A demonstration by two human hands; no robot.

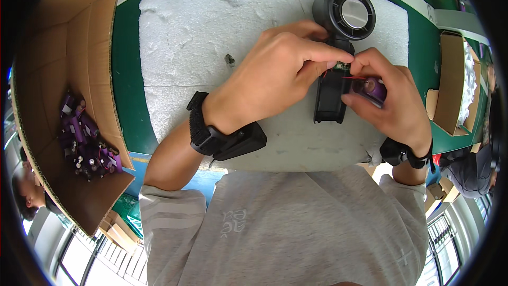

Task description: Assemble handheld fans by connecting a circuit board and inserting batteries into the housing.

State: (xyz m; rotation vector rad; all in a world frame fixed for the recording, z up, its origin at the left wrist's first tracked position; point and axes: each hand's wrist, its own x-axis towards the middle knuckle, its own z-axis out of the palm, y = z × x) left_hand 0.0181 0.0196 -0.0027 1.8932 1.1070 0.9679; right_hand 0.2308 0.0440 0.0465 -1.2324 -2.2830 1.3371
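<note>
A black handheld fan [330,100] lies on a white foam sheet, its round head with a silver disc away from me and its handle open toward me. A small circuit board [343,65] shows at the neck. My left hand [270,71] is closed on the fan there, thumb and index finger pinching by the board. My right hand [397,92] is curled round a purple cylindrical battery [375,89] beside the handle, its index fingertip close to the left one. Thin red wires [355,78] run between battery and board; what the fingertips pinch is partly hidden.
A cardboard box [87,37] at the left holds several purple batteries [87,137]. The foam sheet [190,37] covers much of the green table [127,79]. Another carton [450,82] with white contents stands at the right. People are visible at both far sides.
</note>
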